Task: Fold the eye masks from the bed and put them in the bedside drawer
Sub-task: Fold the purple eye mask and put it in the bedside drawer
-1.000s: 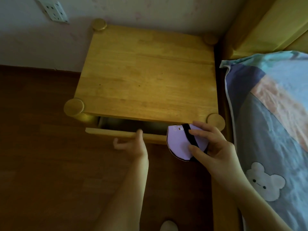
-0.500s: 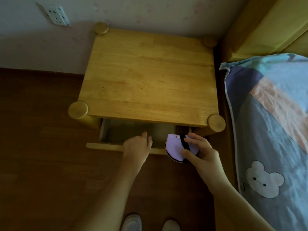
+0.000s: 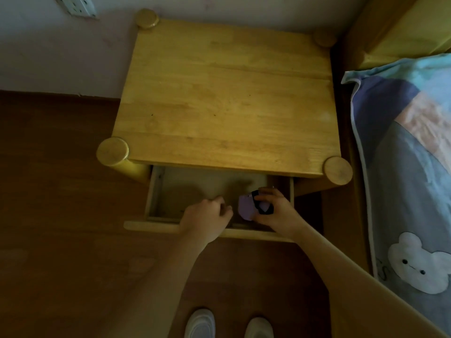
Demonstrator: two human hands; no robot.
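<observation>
Right hand (image 3: 273, 212) clasped around a folded lilac eye mask (image 3: 247, 208), fingers curled over its black strap, low inside the right half of the open drawer (image 3: 156, 191). Hard to tell whether the mask touches the drawer floor or hangs just above it. Left hand (image 3: 205, 217) just beside, at the drawer's near edge, fingers curled loosely and turned down over the front panel (image 3: 151, 226); whether gripping the panel or only resting on it, cannot tell. Both forearms bare, reaching in from the near side. Drawer pulled well out from under the worktop (image 3: 224, 98) of a pale wooden bedside stand, pale floor bare in its left half, shadowed toward the far side. Round post tops at the stand's corners, the near left one (image 3: 112, 151) and near right one (image 3: 338, 170) plainest. To the right, a bed with a blue and pink quilt (image 3: 402, 147) printed with a white bear (image 3: 418, 265), a yellow headboard (image 3: 400, 25) at the far right. Dark wooden floor (image 3: 53, 215) to the left and near. A wall socket (image 3: 75, 6) at the far left. Two white shoe tips (image 3: 200, 323) at the near edge.
</observation>
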